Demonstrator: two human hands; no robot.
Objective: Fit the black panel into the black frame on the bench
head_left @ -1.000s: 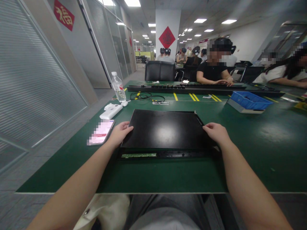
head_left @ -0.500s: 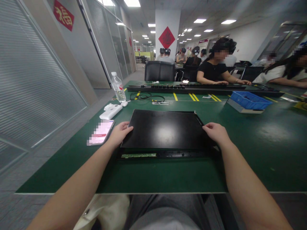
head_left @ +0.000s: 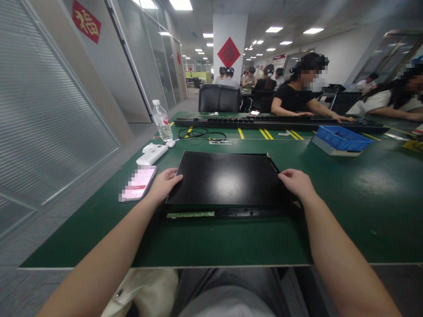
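Note:
A flat black display panel (head_left: 224, 178) lies on the green table (head_left: 214, 242) in front of me. A narrow green circuit strip (head_left: 190, 215) runs along its near edge. My left hand (head_left: 163, 184) grips the panel's left edge, fingers curled over it. On the opposite side, my right hand (head_left: 295, 182) holds the right edge the same way, near a small white tab.
A phone (head_left: 138, 182), a white device (head_left: 152, 154) and a water bottle (head_left: 161, 119) sit to the left. A black cable (head_left: 201, 133) and a long dark bar (head_left: 261, 121) lie beyond. A blue bin (head_left: 342, 138) stands at right. Other people work at the far tables.
Both hands and the panel stay put. The view has shifted slightly, and the person in black across the table has reached an arm further along the bar.

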